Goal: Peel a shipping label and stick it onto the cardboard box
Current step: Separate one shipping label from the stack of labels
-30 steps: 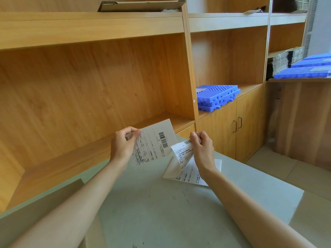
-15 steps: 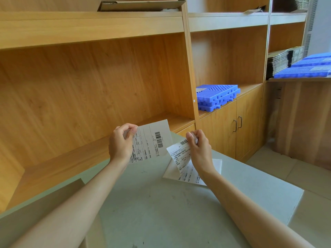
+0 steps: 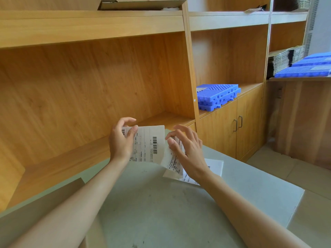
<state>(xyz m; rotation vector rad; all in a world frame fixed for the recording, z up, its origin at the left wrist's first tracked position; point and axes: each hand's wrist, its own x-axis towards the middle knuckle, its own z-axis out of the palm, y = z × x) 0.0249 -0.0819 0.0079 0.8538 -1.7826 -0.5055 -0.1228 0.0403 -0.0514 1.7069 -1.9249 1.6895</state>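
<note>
My left hand (image 3: pixel 121 140) pinches the left edge of a white shipping label (image 3: pixel 148 144) with barcodes, held up above the grey table (image 3: pixel 161 208). My right hand (image 3: pixel 186 149) pinches the strip of labels (image 3: pixel 172 160) beside it between thumb and forefinger, its other fingers spread. More labels (image 3: pixel 215 167) of the strip lie on the table under that hand. A brown cardboard box (image 3: pixel 44 203) shows its edge at the lower left, partly behind my left forearm.
Wooden shelving (image 3: pixel 89 77) rises right behind the table. Blue plastic trays (image 3: pixel 218 97) are stacked on a cabinet (image 3: pixel 232 129) to the right, more blue trays (image 3: pixel 304 68) on a far shelf. A flat cardboard piece (image 3: pixel 141 4) lies on the top shelf.
The two hands have come closer together. The label in my left hand dropped lower and turned. My right hand's fingers spread out over the strip.
</note>
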